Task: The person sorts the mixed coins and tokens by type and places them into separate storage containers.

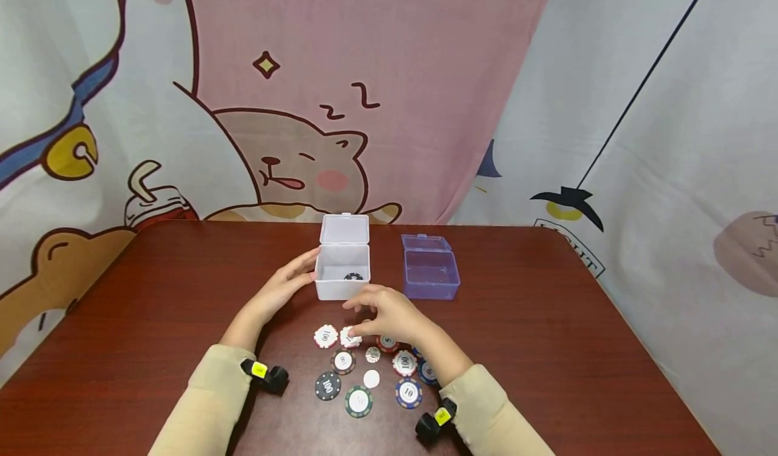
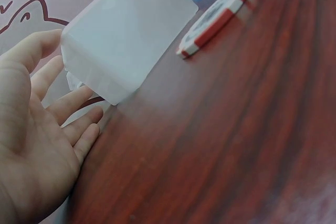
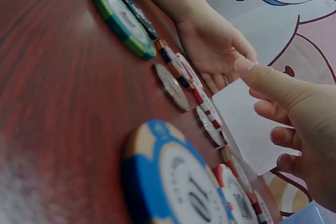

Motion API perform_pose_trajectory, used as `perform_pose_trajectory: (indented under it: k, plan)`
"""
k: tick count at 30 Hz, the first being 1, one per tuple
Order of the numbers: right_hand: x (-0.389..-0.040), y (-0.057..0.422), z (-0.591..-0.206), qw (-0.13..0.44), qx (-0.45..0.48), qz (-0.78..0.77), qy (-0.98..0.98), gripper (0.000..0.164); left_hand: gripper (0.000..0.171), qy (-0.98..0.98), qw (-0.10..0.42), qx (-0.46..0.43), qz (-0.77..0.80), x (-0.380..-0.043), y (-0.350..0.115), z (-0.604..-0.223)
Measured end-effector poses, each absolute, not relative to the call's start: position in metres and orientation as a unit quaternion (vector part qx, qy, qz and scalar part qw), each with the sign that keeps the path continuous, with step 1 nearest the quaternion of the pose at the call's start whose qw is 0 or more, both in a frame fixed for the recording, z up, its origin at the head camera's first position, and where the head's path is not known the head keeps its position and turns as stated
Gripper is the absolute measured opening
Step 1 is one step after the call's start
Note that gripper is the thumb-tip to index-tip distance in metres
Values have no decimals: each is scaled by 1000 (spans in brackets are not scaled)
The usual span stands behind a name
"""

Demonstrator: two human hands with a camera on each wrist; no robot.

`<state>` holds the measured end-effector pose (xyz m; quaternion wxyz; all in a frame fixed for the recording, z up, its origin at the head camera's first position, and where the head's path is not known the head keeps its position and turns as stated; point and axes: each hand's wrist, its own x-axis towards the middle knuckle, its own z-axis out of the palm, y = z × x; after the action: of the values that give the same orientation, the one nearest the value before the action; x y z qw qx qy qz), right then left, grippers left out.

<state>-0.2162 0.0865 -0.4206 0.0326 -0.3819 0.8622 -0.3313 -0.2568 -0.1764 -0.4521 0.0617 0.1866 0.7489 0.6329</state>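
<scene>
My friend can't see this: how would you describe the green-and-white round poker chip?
On the reddish-brown wooden table, find the open white plastic box. Below it in the head view, round chips lie scattered; the green-and-white round poker chip sits lowest, its green rim unlike any visible neighbour's.

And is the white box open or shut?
The white box is open: its lid stands raised behind, and a dark chip shows inside.

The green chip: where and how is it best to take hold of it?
The green chip is probably best pinched across opposite edges of its rim, since it is a thin disc lying flat. Come down from the near side: the black chip lies to its left, the nearest coin beyond it.
</scene>
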Motion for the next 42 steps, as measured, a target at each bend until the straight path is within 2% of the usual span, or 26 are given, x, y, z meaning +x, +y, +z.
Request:
perform_pose_trajectory:
  k: [6,21,42]
  plan:
    - [-217,86,-427,57,-401,-315,858,43,53,748,57,193,632,-258,-177,-452]
    - [-216,87,-435,67,-420,-279,861,47,54,753,61,186,628,-257,-176,-451]
    - [-217,84,-436,56,-429,-269,860,33,54,755,64,176,628,-257,-176,-451]
